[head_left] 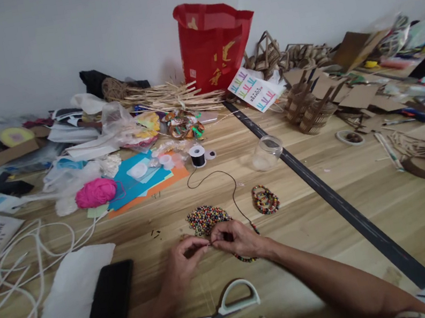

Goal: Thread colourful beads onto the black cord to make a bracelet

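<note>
My left hand (184, 258) is closed in a pinch, fingertips almost meeting those of my right hand (236, 239). Between them shows a tiny dark bit at the end of a cord; whether my left fingers hold a bead or the cord itself is too small to tell. My right hand pinches the cord, and a strand of colourful beads (246, 258) curves out from under it. Thin black cord (236, 193) runs from that strand back to a spool (197, 156). Loose multicoloured beads (206, 218) lie heaped just beyond my hands. Finished-looking beaded bracelets (265, 199) are stacked to the right.
White-handled scissors (237, 307) lie partly open near the front edge. A black phone-like slab (105, 315) and white paper (72, 296) are at left, beside a white cable (40, 247). Beyond stand a clear jar (267, 153), pink yarn (96, 192) and a red bag (210, 45).
</note>
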`<action>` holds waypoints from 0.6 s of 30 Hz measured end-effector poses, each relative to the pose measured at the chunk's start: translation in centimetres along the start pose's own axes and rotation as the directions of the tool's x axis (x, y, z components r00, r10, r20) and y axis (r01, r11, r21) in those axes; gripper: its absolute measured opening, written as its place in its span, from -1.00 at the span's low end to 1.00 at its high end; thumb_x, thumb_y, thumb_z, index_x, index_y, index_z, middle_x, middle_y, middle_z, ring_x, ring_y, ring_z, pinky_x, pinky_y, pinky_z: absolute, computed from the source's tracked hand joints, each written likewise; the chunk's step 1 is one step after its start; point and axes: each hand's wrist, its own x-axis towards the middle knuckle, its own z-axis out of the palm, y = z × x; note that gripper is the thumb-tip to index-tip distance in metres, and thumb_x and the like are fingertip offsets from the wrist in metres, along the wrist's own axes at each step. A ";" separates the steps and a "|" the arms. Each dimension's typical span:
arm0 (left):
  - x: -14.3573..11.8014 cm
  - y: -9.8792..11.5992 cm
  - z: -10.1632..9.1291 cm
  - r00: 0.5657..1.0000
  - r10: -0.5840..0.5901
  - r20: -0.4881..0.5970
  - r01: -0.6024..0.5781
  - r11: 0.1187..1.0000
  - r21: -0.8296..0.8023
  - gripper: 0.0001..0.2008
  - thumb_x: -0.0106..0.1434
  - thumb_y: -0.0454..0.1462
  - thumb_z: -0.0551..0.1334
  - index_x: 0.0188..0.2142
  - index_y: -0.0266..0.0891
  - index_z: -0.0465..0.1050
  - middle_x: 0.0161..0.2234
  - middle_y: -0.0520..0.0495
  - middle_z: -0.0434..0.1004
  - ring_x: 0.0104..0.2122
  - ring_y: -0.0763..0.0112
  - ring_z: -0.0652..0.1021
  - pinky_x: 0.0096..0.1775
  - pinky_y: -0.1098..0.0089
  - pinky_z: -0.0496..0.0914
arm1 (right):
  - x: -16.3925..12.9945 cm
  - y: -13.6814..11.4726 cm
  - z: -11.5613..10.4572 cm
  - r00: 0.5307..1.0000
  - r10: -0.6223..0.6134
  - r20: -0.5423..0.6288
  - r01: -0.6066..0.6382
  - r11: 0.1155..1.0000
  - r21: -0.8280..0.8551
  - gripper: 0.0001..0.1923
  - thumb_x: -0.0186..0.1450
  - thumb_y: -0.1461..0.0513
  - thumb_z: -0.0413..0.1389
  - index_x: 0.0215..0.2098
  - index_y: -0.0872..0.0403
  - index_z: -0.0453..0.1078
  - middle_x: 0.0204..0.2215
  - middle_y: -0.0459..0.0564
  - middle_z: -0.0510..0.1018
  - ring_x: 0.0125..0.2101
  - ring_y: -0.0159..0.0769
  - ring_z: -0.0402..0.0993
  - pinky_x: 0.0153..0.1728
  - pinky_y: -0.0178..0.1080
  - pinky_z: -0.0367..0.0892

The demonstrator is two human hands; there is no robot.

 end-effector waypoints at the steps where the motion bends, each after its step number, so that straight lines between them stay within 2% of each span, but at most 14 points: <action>1: 0.0 0.0 0.0 1.000 -0.002 0.001 0.002 1.000 0.002 -0.91 0.04 -0.29 0.27 -0.46 -0.21 0.58 -0.45 -0.06 0.62 -0.40 0.32 0.57 -0.32 0.40 0.42 | 0.0 0.0 0.0 1.000 0.003 -0.001 -0.003 1.000 -0.007 -0.93 0.21 0.32 0.08 -0.38 0.15 0.40 -0.55 -0.16 0.35 -0.53 -0.46 0.24 -0.48 -0.42 0.15; 9: 0.0 0.0 0.1 1.000 -0.003 0.001 0.003 1.000 0.009 -0.91 0.03 -0.31 0.27 -0.48 -0.23 0.57 -0.48 -0.05 0.61 -0.44 0.34 0.56 -0.36 0.42 0.42 | 0.0 -0.3 -0.2 0.999 -0.035 0.002 0.035 0.995 -0.088 -0.92 0.23 0.30 0.09 -0.39 0.15 0.41 -0.50 -0.11 0.40 -0.49 -0.43 0.28 -0.45 -0.41 0.19; 18: 0.0 0.2 0.0 1.000 0.014 0.004 -0.014 1.000 0.021 -0.92 0.04 -0.33 0.27 -0.46 -0.23 0.57 -0.48 -0.06 0.61 -0.43 0.33 0.57 -0.35 0.41 0.42 | 0.0 -0.3 -0.2 0.998 -0.065 0.008 0.065 0.996 -0.067 -0.91 0.25 0.31 0.06 -0.39 0.15 0.40 -0.51 -0.11 0.39 -0.51 -0.44 0.25 -0.46 -0.41 0.18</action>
